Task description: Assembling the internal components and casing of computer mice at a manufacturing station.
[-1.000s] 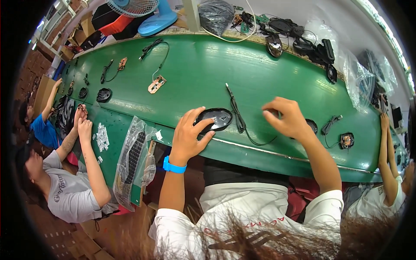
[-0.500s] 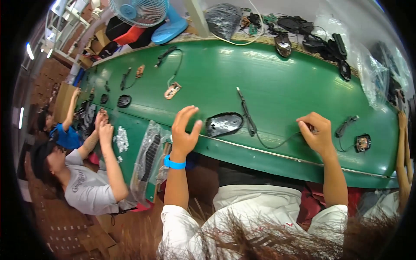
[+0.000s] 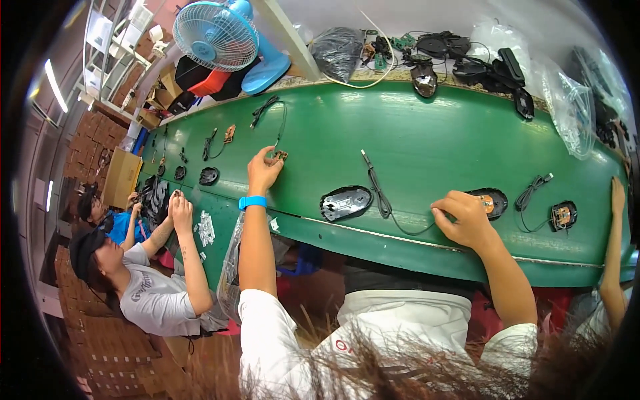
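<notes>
My left hand (image 3: 265,171), with a blue wristband, is stretched out over the green bench and pinches a small mouse circuit board (image 3: 282,157). A thin cable runs from that board to a tied black bundle (image 3: 265,110). My right hand (image 3: 465,218) is curled, its fingertips next to a black mouse cable (image 3: 381,197) that disappears under it; what the fingers hold is hidden. Just behind it lies a mouse shell with a board inside (image 3: 492,202), partly covered by the hand. Between my hands rests an open black mouse shell (image 3: 346,203).
Another boarded mouse shell (image 3: 563,215) and bundled cable (image 3: 532,193) lie at right. More shells line the green bench (image 3: 320,127) at left. A blue fan (image 3: 217,37), plastic bags and loose parts stand along the back. Co-workers sit at left; another person's arm (image 3: 613,240) is at right.
My left hand has reached forward and left, from beside the open shell to the circuit board. My right hand has moved a little left and down, uncovering the boarded shell.
</notes>
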Available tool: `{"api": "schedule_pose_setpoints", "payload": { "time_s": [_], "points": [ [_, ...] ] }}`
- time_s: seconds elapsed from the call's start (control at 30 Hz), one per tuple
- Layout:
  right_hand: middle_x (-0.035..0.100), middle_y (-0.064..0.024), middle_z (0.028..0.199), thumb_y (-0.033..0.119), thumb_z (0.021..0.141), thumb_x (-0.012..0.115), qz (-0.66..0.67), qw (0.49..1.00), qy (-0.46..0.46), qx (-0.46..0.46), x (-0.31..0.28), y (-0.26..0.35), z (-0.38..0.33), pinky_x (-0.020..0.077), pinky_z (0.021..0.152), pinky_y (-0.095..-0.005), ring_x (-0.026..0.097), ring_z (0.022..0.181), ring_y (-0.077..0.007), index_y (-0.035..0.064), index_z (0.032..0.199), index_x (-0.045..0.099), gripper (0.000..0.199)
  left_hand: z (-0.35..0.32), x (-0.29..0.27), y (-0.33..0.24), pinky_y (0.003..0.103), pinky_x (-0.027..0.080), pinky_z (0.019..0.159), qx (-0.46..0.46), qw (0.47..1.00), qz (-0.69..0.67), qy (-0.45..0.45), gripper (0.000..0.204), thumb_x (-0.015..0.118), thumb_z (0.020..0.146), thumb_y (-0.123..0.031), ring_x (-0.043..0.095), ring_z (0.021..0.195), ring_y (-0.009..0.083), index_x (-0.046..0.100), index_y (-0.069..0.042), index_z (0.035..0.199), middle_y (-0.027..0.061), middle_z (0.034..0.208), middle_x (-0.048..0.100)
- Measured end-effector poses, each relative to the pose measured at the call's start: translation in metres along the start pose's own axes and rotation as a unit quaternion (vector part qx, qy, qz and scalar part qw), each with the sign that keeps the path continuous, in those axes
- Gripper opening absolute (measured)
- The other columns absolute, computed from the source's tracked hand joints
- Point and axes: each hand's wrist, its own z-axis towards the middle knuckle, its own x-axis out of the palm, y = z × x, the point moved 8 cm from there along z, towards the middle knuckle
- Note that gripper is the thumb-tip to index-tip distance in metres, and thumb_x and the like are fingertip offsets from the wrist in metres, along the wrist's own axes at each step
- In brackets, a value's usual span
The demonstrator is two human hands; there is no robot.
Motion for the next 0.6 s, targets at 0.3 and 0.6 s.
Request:
{"api": "schedule_pose_setpoints", "payload": {
  "time_s": [0.3,0.6],
  "points": [
    [0.061,-0.0084,0.079,0.009,0.082,0.075,-0.099,0.988,0.035,-0.115,0.018,0.034,0.019,0.0501,0.057,-0.0379,0.062,0.069,-0.0271,0.0067,0.104,0.070,0.022,-0.062,0.013,-0.016,0.035,0.056,0.076,-0.068,0.864,-0.493,0.071,0.043,0.071,0.092,-0.016,0.070,0.084,0.0178,0.063,0.004,0.128,0.0100,0.101,0.072],
    [0.068,-0.0228,0.102,0.031,0.092,0.071,0.199,0.976,0.083,0.041,0.149,0.073,0.120,0.0538,0.080,-0.0494,0.067,0.094,-0.0431,-0.0003,0.112,0.056,0.040,-0.127,0.037,-0.082,0.032,0.054,0.088,-0.033,0.694,-0.716,0.063,0.030,0.064,0.098,-0.009,0.066,0.096,0.0162,0.060,0.005,0.124,0.0095,0.111,0.069]
  ]
}}
